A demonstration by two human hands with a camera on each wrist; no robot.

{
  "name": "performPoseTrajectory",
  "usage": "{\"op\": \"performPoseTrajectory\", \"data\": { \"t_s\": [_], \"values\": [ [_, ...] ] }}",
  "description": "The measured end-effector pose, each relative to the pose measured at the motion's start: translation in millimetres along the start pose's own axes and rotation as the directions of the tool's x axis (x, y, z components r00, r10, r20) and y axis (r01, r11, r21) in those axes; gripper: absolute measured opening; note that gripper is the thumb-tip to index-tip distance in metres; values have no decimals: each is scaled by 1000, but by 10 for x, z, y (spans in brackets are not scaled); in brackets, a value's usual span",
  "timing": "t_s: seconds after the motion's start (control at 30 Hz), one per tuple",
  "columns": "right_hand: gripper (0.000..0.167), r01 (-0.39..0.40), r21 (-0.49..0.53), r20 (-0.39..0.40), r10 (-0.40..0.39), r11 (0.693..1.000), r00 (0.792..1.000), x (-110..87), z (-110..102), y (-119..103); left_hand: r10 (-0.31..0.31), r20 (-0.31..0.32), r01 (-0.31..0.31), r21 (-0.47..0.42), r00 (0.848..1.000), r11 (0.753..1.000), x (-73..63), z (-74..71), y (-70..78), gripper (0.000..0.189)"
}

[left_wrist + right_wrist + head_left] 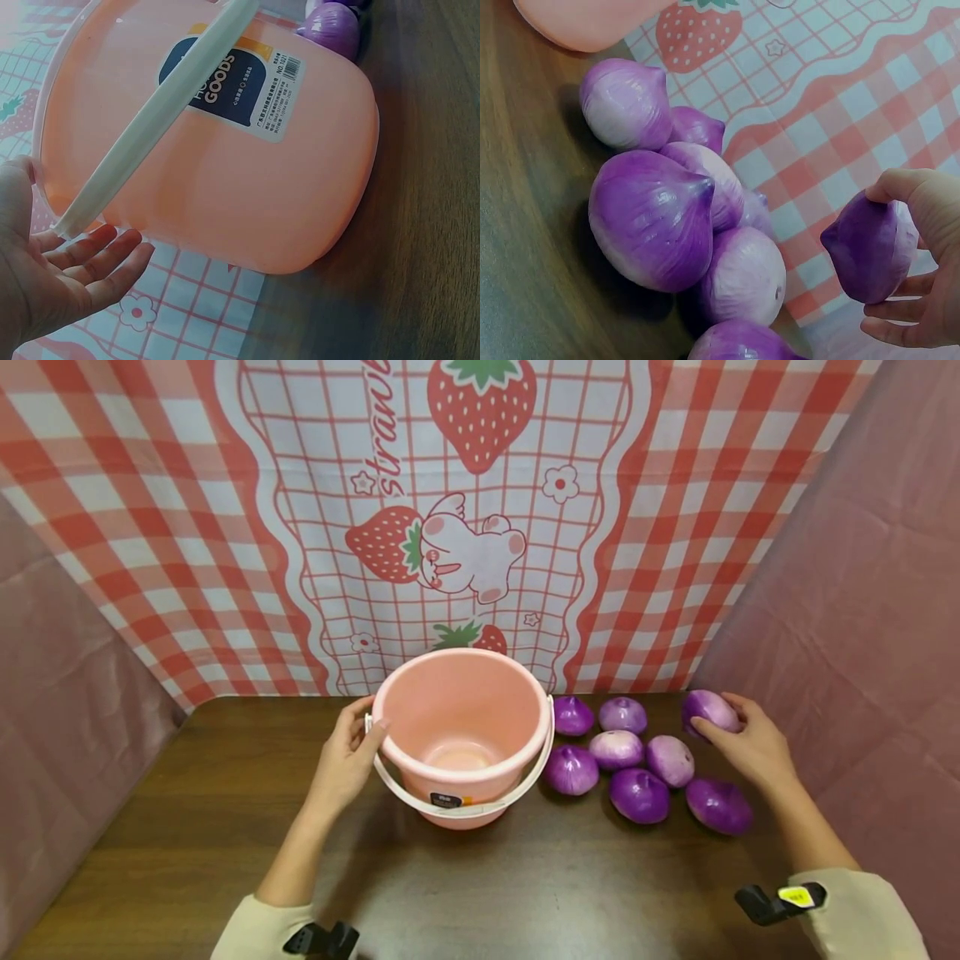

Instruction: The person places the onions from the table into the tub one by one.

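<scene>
A pink bucket (457, 718) with a white handle (480, 808) stands upright on the table, its inside bare. My left hand (348, 756) holds its rim at the left, thumb over the edge and fingers along the outside, as the left wrist view (60, 277) also shows. At the far right, my right hand (753, 743) grips a purple onion (708, 710) between thumb and fingers. In the right wrist view this onion (870, 247) is raised, its pointed tip facing left. Several more purple onions (639, 795) lie in a cluster between the bucket and my right hand.
The brown wooden table (225, 827) ends at a hanging cloth (465, 527) with strawberry and check print, close behind the bucket. Plain pink cloths (862, 610) hang at both sides. One onion (718, 806) lies nearest my right forearm.
</scene>
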State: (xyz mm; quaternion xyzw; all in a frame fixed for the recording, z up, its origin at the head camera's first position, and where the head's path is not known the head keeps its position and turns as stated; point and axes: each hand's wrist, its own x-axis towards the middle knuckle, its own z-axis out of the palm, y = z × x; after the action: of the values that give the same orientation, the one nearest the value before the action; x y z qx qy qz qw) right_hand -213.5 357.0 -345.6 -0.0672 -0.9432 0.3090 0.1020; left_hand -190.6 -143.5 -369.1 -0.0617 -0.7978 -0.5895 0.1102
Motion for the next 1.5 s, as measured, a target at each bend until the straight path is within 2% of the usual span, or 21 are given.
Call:
{"op": "performPoseTrajectory", "data": {
  "t_s": [0.6, 1.17, 1.5],
  "values": [
    [82, 26, 52, 10, -26, 998, 1000, -26, 21, -200, 5, -2, -5, -2, 1000, 1000, -7, -3, 12, 45],
    [80, 55, 65, 31, -57, 996, 998, -60, 10, -383, 4, -7, -4, -11, 1000, 1000, -10, 13, 5, 45],
    [78, 100, 41, 8, -100, 994, 995, -74, -8, -461, 4, -20, -4, 2, 1000, 1000, -12, 18, 6, 44]
  ]
}}
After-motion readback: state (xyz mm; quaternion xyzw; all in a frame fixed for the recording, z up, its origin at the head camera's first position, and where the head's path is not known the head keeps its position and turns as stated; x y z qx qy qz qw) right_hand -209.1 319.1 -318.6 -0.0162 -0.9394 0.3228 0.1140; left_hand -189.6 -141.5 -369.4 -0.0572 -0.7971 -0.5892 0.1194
